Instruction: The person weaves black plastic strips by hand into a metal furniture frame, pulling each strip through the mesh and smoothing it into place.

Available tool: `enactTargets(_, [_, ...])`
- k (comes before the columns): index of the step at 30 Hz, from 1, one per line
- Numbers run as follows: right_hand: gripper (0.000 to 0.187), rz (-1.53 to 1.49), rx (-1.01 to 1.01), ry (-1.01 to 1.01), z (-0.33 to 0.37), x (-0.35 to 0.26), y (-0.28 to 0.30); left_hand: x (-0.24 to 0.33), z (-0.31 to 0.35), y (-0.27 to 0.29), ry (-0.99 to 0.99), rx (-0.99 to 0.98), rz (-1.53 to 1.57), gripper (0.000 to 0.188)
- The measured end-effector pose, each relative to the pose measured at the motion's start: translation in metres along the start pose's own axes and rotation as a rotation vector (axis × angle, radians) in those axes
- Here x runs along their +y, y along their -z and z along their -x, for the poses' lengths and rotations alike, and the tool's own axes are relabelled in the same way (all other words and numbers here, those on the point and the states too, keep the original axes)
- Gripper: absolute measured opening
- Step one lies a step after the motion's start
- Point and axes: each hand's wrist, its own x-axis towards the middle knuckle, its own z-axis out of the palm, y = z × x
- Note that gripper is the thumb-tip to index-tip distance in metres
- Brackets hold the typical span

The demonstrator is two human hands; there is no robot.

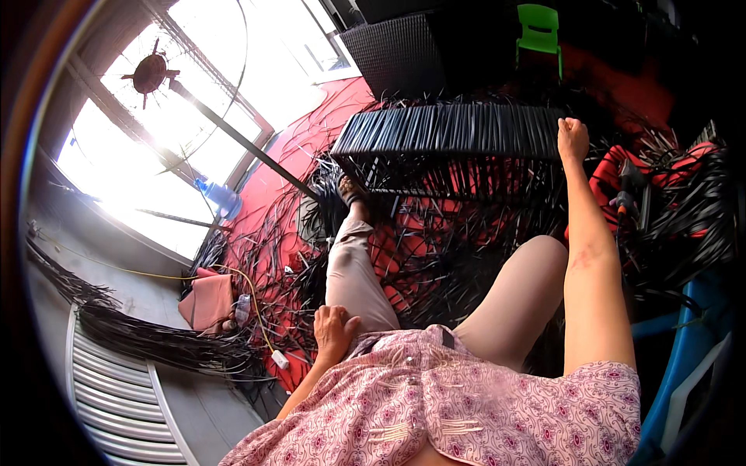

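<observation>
Black strips are littering the red floor. The right hand is clenching its fingers at two o'clock, contents hidden; the left hand is resting loosely bent, seemingly empty, at seven. At one, the woven frame is looking light, stiff and best held by its end.

One green chair, one blue bottle, apparently two woven pieces.

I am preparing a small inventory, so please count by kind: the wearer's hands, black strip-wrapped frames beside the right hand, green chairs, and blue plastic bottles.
Hands: 2 (left hand, right hand)
Black strip-wrapped frame: 1
Green chair: 1
Blue plastic bottle: 1
Total: 5
</observation>
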Motion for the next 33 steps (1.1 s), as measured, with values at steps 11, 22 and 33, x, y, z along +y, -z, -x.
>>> enactTargets(11, [0.032, 0.114, -0.034, -0.035, 0.006, -0.016, 0.007, -0.001, -0.006, 0.015, 0.354, -0.152, 0.145, 0.035])
enactTargets(22, [0.030, 0.113, -0.038, -0.054, 0.012, -0.025, 0.015, -0.032, 0.003, 0.003, 0.511, -0.245, 0.902, 0.012])
enactTargets(33, [0.032, 0.143, -0.005, 0.000, 0.020, -0.026, 0.007, -0.055, 0.006, -0.011, 0.424, -0.240, 0.749, 0.014])
